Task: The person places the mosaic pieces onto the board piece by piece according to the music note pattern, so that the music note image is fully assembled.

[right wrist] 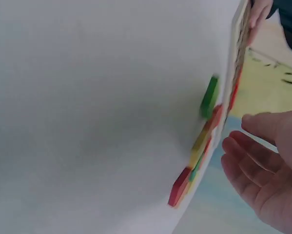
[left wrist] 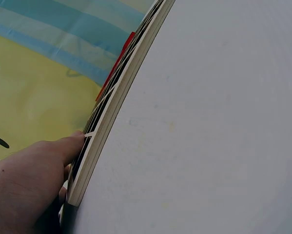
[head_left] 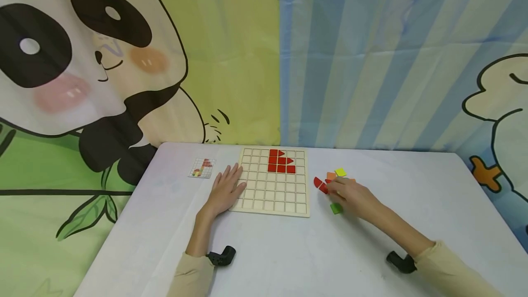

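Note:
A wooden grid board (head_left: 274, 192) lies flat on the table, with several red tiles (head_left: 281, 168) set in its upper cells. My left hand (head_left: 224, 191) rests along the board's left edge with fingers extended; its thumb touches the rim in the left wrist view. To the right of the board, my right hand (head_left: 352, 196) hovers over a loose group of tiles. Its thumb and fingers stand apart with nothing between them in the right wrist view. Near it are red quarter-round tiles (head_left: 318, 182), a yellow tile (head_left: 340, 172), an orange tile (head_left: 331, 175) and a green tile (head_left: 336, 208). The hand hides part of the group.
A small printed pattern card (head_left: 202, 168) lies left of the board, showing coloured shapes on a grid. The white table (head_left: 280, 255) ends at a printed cloth backdrop (head_left: 231, 58). A dark wrist device (head_left: 222, 256) is strapped at the left sleeve, another (head_left: 401, 262) at the right.

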`<action>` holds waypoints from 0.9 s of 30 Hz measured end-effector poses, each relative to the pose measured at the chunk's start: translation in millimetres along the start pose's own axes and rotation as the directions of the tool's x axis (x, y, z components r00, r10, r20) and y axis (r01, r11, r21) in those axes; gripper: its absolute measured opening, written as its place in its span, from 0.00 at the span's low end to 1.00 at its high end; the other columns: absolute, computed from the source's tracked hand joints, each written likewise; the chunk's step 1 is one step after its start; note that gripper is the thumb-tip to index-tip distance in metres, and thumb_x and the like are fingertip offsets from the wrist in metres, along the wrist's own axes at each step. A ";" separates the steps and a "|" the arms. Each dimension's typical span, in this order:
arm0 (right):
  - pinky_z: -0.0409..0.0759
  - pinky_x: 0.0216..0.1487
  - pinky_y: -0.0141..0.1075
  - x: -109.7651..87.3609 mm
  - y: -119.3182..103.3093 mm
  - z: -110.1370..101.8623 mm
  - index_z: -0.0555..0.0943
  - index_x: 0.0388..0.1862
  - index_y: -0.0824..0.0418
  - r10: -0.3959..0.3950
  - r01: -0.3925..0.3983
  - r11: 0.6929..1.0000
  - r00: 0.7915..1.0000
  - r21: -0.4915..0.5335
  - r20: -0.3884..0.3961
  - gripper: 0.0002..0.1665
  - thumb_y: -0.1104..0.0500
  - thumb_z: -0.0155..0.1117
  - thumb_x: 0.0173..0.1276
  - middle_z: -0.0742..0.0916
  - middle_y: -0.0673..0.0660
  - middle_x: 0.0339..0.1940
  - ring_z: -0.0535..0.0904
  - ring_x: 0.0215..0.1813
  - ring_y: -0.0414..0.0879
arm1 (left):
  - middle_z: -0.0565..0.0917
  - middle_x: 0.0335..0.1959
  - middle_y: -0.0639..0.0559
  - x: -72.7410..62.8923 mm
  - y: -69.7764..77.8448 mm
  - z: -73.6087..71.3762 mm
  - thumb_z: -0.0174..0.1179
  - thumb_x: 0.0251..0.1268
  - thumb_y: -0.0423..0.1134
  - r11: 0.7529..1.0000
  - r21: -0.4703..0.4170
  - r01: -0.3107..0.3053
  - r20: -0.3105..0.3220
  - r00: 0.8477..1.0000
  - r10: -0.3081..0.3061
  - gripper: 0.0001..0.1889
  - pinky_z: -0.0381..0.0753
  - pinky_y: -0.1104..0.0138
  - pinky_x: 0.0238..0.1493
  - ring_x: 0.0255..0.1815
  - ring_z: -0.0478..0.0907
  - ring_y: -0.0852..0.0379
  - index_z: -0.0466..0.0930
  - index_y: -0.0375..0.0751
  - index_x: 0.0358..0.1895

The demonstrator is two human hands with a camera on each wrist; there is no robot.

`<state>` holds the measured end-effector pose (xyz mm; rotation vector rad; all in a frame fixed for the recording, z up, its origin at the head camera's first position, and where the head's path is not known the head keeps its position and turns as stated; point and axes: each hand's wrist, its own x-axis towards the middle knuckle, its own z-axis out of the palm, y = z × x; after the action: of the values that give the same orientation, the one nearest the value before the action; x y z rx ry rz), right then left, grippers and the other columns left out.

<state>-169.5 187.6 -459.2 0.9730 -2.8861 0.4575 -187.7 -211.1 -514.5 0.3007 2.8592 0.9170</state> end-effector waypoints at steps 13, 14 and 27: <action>0.83 0.36 0.32 25.1 18.6 3.6 0.89 0.34 0.60 -0.021 0.037 0.992 0.991 -0.123 0.130 0.05 0.68 0.76 0.62 0.82 0.52 0.33 0.76 0.35 0.42 | 0.48 0.87 0.46 0.2 0.6 1.0 0.46 0.84 0.50 1.000 0.004 -0.002 -0.009 1.000 0.002 0.34 0.32 0.44 0.85 0.88 0.37 0.42 0.51 0.40 0.84; 0.83 0.36 0.32 23.9 18.4 3.4 0.89 0.34 0.59 -0.007 0.019 0.996 0.991 -0.092 0.131 0.04 0.67 0.75 0.63 0.82 0.51 0.33 0.76 0.35 0.41 | 0.48 0.87 0.46 0.3 0.1 1.0 0.46 0.84 0.50 1.000 0.005 -0.001 -0.013 1.000 0.001 0.34 0.32 0.44 0.85 0.88 0.37 0.42 0.52 0.40 0.84; 0.84 0.39 0.36 13.5 26.6 12.1 0.87 0.34 0.59 -0.022 0.022 1.000 0.998 0.001 0.053 0.08 0.71 0.74 0.62 0.86 0.48 0.32 0.76 0.37 0.43 | 0.49 0.87 0.46 -1.5 0.2 1.7 0.47 0.84 0.51 1.000 -0.007 0.000 -0.011 1.000 0.000 0.34 0.32 0.44 0.85 0.88 0.37 0.43 0.52 0.41 0.84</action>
<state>-195.8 196.3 -475.6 1.0317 -2.9189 0.4367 -186.0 -210.2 -515.7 0.2963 2.8658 0.9315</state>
